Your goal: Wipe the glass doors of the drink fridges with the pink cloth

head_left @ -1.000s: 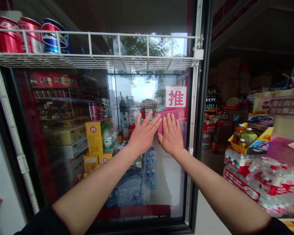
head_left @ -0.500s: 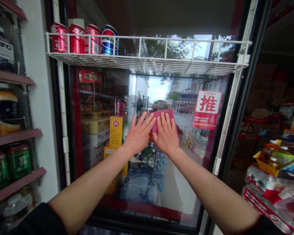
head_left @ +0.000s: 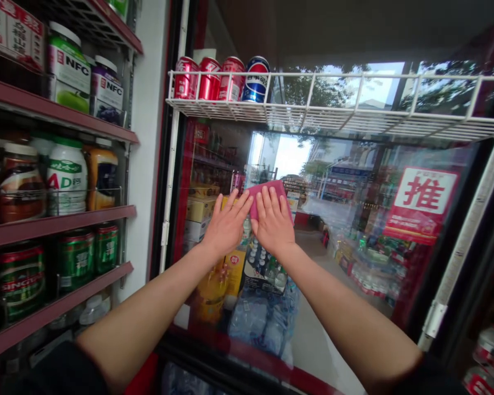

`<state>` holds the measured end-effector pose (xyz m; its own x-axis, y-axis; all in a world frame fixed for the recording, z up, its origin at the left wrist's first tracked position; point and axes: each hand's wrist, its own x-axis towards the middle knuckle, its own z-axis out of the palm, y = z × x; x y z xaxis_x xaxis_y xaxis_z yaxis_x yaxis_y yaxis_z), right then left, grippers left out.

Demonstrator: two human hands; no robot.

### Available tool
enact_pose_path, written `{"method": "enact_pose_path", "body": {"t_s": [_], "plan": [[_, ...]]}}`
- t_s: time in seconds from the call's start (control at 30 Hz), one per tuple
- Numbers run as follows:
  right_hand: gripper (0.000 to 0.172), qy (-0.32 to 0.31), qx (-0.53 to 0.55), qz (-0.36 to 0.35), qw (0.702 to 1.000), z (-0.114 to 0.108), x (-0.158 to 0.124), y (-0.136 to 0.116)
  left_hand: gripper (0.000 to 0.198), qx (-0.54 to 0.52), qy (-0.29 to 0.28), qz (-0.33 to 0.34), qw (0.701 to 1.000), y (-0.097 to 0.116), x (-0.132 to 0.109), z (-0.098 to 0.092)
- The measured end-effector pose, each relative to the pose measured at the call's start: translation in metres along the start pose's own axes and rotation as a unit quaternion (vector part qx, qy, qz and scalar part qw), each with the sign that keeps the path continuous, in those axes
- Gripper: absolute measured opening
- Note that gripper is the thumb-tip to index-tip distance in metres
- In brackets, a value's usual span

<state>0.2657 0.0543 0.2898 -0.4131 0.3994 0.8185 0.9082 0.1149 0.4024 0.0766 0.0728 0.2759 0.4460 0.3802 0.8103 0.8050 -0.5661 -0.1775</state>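
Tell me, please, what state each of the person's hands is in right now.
Left hand: open, fingers spread, flat on the glass door.
Right hand: open, pressing a pink cloth against the glass.

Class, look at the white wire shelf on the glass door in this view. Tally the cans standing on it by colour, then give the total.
Red cans: 3
Blue Pepsi can: 1
Total: 4
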Motion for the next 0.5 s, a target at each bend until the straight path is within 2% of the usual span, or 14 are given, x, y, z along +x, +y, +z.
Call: {"method": "enact_pose_path", "body": {"t_s": [0.33,0.5], "plan": [[0.073,-0.01,0.026,-0.065,0.998,0.023,0.058,-0.051,0.079,0.028,-0.009,-0.068,0.997,-0.063,-0.019,-0.003],[0.076,-0.023,0.05,-0.101,0.993,0.038,0.083,-0.075,0.08,0.044,-0.016,-0.097,0.994,-0.093,-0.031,-0.005]]}}
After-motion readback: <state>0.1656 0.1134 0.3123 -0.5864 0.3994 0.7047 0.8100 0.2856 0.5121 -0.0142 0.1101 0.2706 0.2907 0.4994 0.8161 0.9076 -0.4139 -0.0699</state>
